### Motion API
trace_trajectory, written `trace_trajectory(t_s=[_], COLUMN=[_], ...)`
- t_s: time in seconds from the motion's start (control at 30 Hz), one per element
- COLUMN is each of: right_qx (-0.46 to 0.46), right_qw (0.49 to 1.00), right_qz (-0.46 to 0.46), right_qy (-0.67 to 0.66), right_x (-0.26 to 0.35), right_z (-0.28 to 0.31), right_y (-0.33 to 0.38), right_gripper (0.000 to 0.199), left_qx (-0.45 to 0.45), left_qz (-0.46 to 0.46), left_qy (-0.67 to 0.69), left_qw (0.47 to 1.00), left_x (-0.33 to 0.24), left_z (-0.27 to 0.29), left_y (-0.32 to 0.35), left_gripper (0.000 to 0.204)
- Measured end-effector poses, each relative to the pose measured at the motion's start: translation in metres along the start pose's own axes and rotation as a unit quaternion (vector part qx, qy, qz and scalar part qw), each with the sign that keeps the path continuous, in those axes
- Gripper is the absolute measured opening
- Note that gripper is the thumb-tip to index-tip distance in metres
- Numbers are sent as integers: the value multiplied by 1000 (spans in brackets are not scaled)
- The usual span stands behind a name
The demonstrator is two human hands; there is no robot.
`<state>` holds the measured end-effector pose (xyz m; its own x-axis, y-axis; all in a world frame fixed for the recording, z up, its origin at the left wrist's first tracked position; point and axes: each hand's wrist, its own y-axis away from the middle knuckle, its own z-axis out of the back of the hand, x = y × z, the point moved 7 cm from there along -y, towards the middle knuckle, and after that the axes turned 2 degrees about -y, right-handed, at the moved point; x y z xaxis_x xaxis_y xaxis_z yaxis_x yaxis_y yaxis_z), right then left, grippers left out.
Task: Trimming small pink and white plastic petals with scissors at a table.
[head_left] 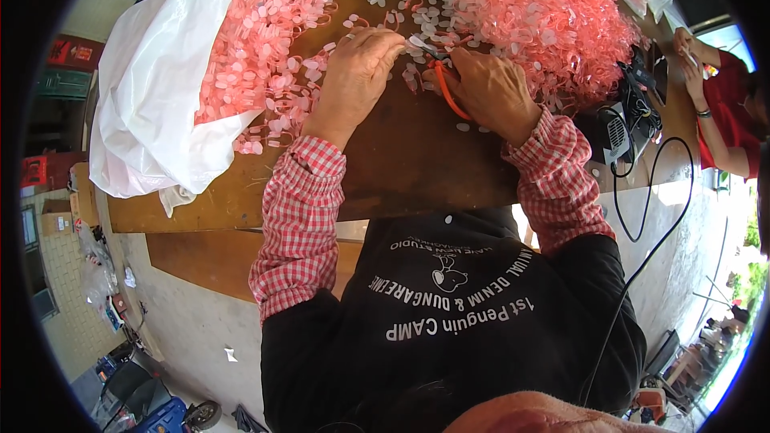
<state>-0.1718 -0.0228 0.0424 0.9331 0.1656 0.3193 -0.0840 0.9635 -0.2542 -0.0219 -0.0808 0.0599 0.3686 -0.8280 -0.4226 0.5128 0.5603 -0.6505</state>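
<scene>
Heaps of pink and white translucent plastic pieces (pixel 529 0) spread beyond our fingertips, spilling over the brown wooden table (pixel 401 168) — more of them bank against a white plastic bag (pixel 160 88) out past our left hand. Our left hand (pixel 357 72) lies knuckles-up, fingers curled together onto a few small white plastic pieces (pixel 419 42) just ahead of it. Our right hand (pixel 489 88) is clamped on thin orange-handled snips (pixel 443 84) — the blades point toward the left fingertips, nearly touching them.
</scene>
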Motion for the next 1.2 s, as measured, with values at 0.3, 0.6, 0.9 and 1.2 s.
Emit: trace_trajectory(t_s=[0.3, 0.6, 0.9, 1.2], right_qx=[-73, 8, 30, 85], right_qw=[997, 999, 999, 991], right_qz=[24, -3, 10, 23], right_qy=[13, 36, 13, -102], right_x=[1, 5, 10, 3], right_z=[3, -2, -2, -7], right_y=[0, 0, -3, -7], right_gripper=[40, 42, 43, 36], left_qx=[31, 57, 76, 122], left_qz=[-4, -17, -19, 76], left_qy=[9, -28, 10, 117], left_qw=[999, 998, 997, 983], left_x=[0, 2, 9, 31], left_z=[1, 2, 6, 6], left_y=[-2, 1, 4, 7], left_gripper=[13, 12, 12, 14])
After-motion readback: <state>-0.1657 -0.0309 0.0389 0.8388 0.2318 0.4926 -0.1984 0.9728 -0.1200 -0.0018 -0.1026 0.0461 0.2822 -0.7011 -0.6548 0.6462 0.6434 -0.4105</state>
